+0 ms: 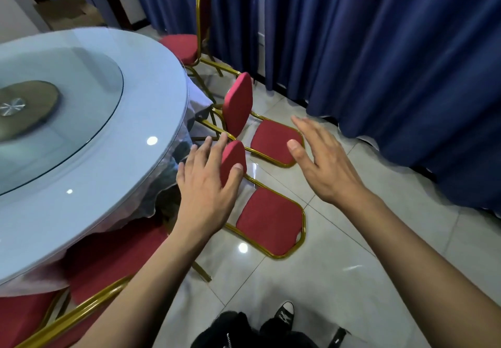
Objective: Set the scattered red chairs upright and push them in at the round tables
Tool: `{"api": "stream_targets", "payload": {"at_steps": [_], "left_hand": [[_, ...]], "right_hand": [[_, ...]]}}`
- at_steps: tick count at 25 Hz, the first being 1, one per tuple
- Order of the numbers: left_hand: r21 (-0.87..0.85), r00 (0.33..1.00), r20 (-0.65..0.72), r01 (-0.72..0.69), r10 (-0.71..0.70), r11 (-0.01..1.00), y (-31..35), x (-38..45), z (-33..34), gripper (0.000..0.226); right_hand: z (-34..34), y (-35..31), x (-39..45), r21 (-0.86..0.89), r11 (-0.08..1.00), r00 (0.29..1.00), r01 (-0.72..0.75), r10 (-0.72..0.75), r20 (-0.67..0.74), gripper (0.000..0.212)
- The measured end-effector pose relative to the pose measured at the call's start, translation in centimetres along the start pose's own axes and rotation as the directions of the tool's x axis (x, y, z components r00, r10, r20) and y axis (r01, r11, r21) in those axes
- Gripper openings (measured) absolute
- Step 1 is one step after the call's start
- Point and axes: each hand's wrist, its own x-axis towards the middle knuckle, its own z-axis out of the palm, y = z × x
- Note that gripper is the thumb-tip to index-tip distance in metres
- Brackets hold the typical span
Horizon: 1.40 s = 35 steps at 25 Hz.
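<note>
Two red chairs with gold frames lie tipped on their backs on the tiled floor beside the round table [151, 82]. The near chair [271, 223] has its backrest flat on the floor and its seat standing up. My left hand [208, 182] straddles that raised seat, thumb on its right face, fingers stretched along its left side, not curled round it. The far chair [273, 139] lies the same way. My right hand [322, 163] hovers open above it, holding nothing. A third red chair [187, 46] stands upright at the table's far side.
Another red chair [108, 255] sits tucked under the table at lower left. Blue curtains [393, 63] hang along the right and back, reaching the floor. A cardboard box [67, 11] stands behind the table. My shoes [284, 315] show at the bottom.
</note>
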Motion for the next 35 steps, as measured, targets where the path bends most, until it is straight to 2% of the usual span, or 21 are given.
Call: {"api": "stream_targets", "payload": {"at_steps": [9, 14, 22, 25, 30, 35], "left_hand": [[0.03, 0.977, -0.158, 0.151, -0.145, 0.988, 1.7, 5.0, 4.0, 0.068], [0.03, 0.947, -0.214, 0.252, -0.24, 0.967, 1.6, 10.9, 4.7, 0.07], [-0.005, 0.912, -0.284, 0.306, -0.294, 0.952, 1.9, 19.5, 4.9, 0.073], [-0.024, 0.894, -0.288, 0.351, -0.342, 0.936, 2.3, 20.9, 5.5, 0.075], [-0.009, 0.815, -0.395, 0.457, -0.424, 0.889, 3.4, 23.8, 8.2, 0.072], [-0.041, 0.688, -0.513, 0.577, -0.513, 0.816, 7.9, 26.2, 12.7, 0.072]], "right_hand": [[-0.1, 4.4, 9.1, 0.063, 0.981, 0.975, 0.184, -0.19, 0.114, 0.068], [1.4, 5.1, 16.9, 0.066, 0.968, 0.952, 0.241, -0.249, 0.176, 0.062], [2.0, 5.5, 26.1, 0.047, 0.959, 0.93, 0.279, -0.282, 0.237, 0.06], [2.3, 6.0, 28.5, 0.081, 0.939, 0.904, 0.333, -0.343, 0.255, 0.06], [3.0, 9.2, 34.0, 0.172, 0.888, 0.835, 0.427, -0.46, 0.304, 0.063], [2.0, 13.4, 38.8, 0.269, 0.801, 0.71, 0.535, -0.599, 0.371, 0.07]]}}
